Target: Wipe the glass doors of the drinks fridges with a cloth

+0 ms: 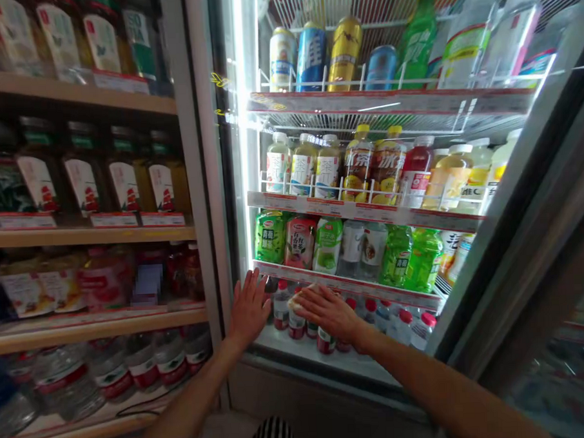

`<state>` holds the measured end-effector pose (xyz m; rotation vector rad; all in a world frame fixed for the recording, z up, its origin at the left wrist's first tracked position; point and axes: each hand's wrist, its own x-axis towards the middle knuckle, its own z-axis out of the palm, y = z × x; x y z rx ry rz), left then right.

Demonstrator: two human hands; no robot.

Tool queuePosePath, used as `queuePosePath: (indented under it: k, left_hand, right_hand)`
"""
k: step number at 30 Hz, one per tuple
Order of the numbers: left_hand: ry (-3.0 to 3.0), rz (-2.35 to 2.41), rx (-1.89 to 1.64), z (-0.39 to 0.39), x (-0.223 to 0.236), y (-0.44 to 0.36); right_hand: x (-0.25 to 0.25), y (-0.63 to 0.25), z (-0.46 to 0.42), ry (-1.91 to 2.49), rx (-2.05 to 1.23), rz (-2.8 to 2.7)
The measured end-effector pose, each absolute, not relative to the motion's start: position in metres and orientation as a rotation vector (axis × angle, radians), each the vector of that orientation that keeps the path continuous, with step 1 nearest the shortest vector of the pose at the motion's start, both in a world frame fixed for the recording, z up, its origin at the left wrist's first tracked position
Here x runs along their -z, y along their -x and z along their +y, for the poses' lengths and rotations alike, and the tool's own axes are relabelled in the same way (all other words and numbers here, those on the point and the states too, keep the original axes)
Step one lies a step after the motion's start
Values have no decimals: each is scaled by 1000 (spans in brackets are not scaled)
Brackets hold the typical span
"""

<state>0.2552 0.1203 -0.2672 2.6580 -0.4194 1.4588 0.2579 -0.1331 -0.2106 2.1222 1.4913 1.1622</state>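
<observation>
My left hand (249, 309) lies flat with its fingers spread against the lower left part of the glass door (266, 349) of a lit drinks fridge. To its right, my right hand (328, 313) holds a pale, crumpled cloth (295, 303) in front of the bottom shelf; most of the cloth is under the palm and fingers. Behind the glass, just below and around my right hand, stand water bottles with red caps (325, 340). Above both hands is a row of green and red drink bottles (300, 242).
Tea and juice bottles (327, 166) fill the middle fridge shelf, with cans (345, 54) and large bottles on top. Wooden shelves (94, 235) with more bottles stand at the left. A dark slanted frame (522, 280) runs down the right. Something black-and-white striped (271, 434) is below.
</observation>
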Motion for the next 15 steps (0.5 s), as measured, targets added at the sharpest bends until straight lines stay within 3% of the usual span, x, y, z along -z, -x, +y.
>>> queuePosePath:
  k: [5,11,15]
  left_hand:
    - [-2702,-301,-1414,156,285,-254]
    - [-2757,-242,-1360,179,300,-244]
    - [-2780,-190,-1349,195,295,-233]
  right_hand:
    - [196,-271,-87,-2364,-1364,1193]
    - [242,-282,-50,-2122,-1092,1585]
    - [236,-294,-11,-2305,-1218,1439]
